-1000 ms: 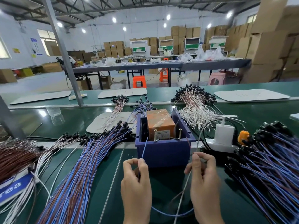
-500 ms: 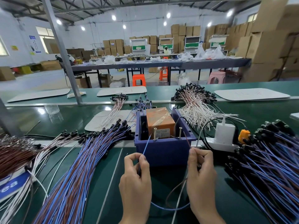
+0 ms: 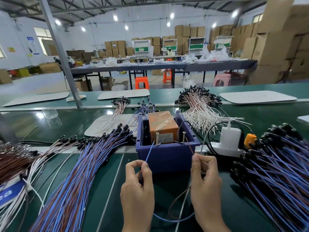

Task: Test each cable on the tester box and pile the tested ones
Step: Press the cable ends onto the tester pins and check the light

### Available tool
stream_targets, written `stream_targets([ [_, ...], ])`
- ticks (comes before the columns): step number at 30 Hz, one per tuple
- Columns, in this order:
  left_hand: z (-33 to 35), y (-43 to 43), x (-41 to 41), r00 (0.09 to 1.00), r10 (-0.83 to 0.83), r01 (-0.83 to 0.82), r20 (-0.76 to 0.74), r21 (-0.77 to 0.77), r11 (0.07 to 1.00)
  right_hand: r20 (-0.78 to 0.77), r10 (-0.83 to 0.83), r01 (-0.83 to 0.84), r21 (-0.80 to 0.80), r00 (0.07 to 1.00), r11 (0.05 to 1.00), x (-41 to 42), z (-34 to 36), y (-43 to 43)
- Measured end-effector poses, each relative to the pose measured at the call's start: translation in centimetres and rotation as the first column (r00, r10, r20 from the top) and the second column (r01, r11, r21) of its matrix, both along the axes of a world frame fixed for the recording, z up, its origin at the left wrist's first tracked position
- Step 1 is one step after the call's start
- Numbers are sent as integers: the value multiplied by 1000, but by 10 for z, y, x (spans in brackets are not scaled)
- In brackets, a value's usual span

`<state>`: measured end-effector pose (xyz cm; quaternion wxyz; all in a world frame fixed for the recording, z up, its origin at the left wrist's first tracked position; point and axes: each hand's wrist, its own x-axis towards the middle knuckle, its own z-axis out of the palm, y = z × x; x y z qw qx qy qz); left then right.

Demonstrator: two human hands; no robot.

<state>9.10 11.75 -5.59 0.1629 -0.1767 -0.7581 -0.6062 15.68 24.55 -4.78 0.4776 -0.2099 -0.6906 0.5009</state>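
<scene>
Bin (image 3: 167, 158): orange box (image 3: 163, 124), two upright screws (image 3: 157, 138).
Left hand (image 3: 138, 190): pinches blue wire (image 3: 149, 152), tip at left screw (image 3: 157, 139).
Right hand (image 3: 206, 181): pinches brown wire (image 3: 189, 146), tip by right screw (image 3: 184, 136).
Change: brown tip nearer screw.

Cable piles (image 3: 75, 178) flanking tester box (image 3: 167, 159)

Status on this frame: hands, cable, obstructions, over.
Hands: left hand pinches blue lead, right hand pinches brown lead. Tips at the tester box screws, contact unclear. Nothing blocking.
</scene>
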Motion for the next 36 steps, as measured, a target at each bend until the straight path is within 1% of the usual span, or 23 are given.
stream_targets([
  [7,1,0,0,1000,-14,13,26,15,1000,1,6,-6,8,1000,1000,2,3,-2],
  [32,-1,0,-1,998,-51,50,20,22,998,18,17,-17,18,1000,1000,2,1,-2],
  [36,-2,0,-2,999,-41,41,7,6,999,58,5,-5,3,998,1000,0,-2,-2],
])
